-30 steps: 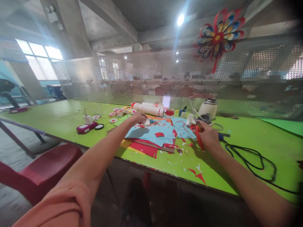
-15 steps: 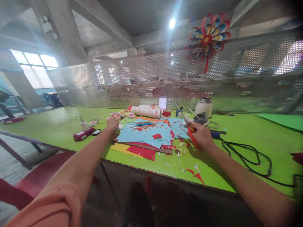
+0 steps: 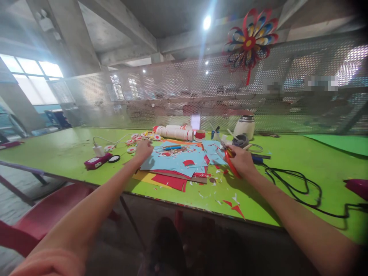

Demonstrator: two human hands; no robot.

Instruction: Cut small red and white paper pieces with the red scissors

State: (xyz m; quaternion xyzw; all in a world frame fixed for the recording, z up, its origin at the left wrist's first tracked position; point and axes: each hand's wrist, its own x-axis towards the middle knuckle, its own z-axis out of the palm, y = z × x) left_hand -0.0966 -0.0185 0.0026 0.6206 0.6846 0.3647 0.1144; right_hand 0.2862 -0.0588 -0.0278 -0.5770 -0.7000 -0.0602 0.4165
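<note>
My right hand [image 3: 240, 159] is closed around the orange handles of a pair of scissors [image 3: 232, 165]. The blades point up and away, over the right part of the blue paper. My left hand [image 3: 144, 150] hovers by the left edge of the blue paper sheets [image 3: 161, 162], fingers curled together and nothing visible in them. Just left of it, a white disc with a red centre [image 3: 131, 150] lies on the table, and several similar discs [image 3: 140, 137] are heaped behind. A blue pen-like tool [image 3: 172, 147] and red scraps [image 3: 188, 163] rest on the paper.
White rolls [image 3: 175, 132], a tape roll [image 3: 200, 135] and a cream jar [image 3: 245, 127] stand at the back. A purple power strip [image 3: 97, 161] is at left. Black cable [image 3: 306, 186] loops at right. Paper scraps litter the green table [image 3: 201, 201] near its front edge.
My left hand has moved right from the discs to the blue paper's edge, and a red-centred disc now shows beside it. My right hand still holds the scissors. The view has shifted slightly.
</note>
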